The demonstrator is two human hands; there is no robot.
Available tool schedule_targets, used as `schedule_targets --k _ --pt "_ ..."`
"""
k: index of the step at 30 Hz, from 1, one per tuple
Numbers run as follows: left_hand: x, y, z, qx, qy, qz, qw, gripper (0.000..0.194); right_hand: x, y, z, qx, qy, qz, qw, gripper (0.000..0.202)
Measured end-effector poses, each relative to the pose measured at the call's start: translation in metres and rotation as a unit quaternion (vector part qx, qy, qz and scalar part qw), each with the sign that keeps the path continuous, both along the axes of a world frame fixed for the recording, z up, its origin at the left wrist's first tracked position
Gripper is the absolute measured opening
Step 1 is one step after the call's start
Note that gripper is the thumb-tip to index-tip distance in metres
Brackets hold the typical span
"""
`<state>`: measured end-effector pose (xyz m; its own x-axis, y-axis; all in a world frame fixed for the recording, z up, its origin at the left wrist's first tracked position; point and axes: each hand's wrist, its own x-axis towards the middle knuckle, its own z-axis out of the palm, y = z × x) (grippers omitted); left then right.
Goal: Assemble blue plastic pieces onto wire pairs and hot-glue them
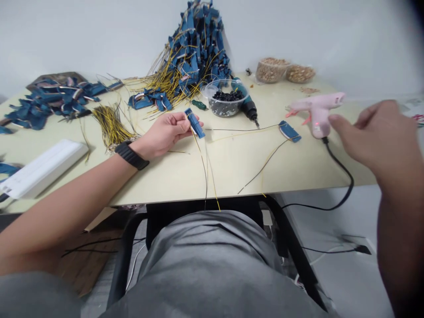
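Observation:
Between the thumb and fingers of my left hand [172, 128] is a small blue piece [195, 123], with thin black and yellow wires hanging from it past the table edge. My right hand [374, 132] is at the right, beside a pink glue gun [319, 110] with a small red light. Its thumb is stretched toward the glue gun's handle and the other fingers are bent, apart from the thumb, with nothing seen between them. Another blue piece [289, 131] with wires lies on the table [232, 172], left of the glue gun.
A tall heap of wired blue pieces [202, 44] stands at the back. Near it are a clear bowl [227, 106] of small black parts and a power driver [249, 108]. Yellow wires [109, 126], a white box [46, 168] and more blue pieces [62, 101] lie left. The glue gun's black cord [349, 176] hangs down.

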<state>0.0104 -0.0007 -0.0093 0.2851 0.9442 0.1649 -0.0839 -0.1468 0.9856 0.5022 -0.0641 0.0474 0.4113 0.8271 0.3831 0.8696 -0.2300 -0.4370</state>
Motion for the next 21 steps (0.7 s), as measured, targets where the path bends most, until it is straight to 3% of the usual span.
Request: schedule_targets --k 3,6,10,15,18,21 --pt "-0.002 0.002 0.003 -0.022 -0.021 -0.001 1.000 0.032 -0.032 -0.033 0.012 0.028 -0.026 0.030 0.999 0.061" --pt "-0.007 0.005 0.007 -0.041 -0.028 -0.015 0.999 0.046 -0.078 -0.043 0.024 0.059 -0.033 0.214 0.975 0.050" --pt "-0.011 0.005 0.012 -0.064 -0.024 -0.052 0.996 0.048 -0.142 -0.005 0.036 -0.008 0.045 0.457 0.888 0.026" --pt "-0.009 0.000 0.021 -0.122 -0.016 -0.047 0.991 0.029 -0.202 0.072 0.023 -0.073 0.103 0.622 0.773 0.084" --pt "-0.009 0.003 0.022 -0.158 -0.034 -0.031 0.986 0.035 -0.221 0.094 0.003 -0.077 0.129 0.637 0.756 0.097" --pt "-0.012 0.009 0.018 -0.168 -0.037 -0.039 0.984 0.038 -0.228 0.095 -0.014 -0.066 0.161 0.630 0.757 0.100"
